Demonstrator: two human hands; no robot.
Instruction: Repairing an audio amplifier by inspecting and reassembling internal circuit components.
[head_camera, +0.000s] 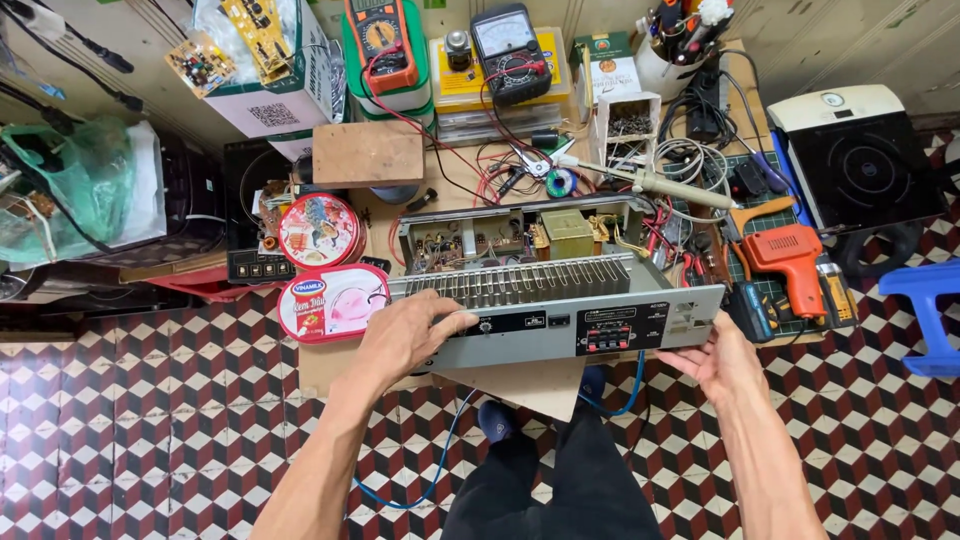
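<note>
From the head view, a grey amplifier (560, 290) with its lid off sits at the near edge of the surface (330, 370). The left hand (405, 335) lies on the amplifier's left end, fingers bent over its top edge and gripping it. The right hand (720, 362) cups the amplifier's lower right corner, fingers curled under it. An orange drill (795, 262) lies just right of the amplifier. A pink tub (330, 302) and a round red tin (320, 230) sit just left of it. Two meters (385, 42) stand behind the amplifier.
</note>
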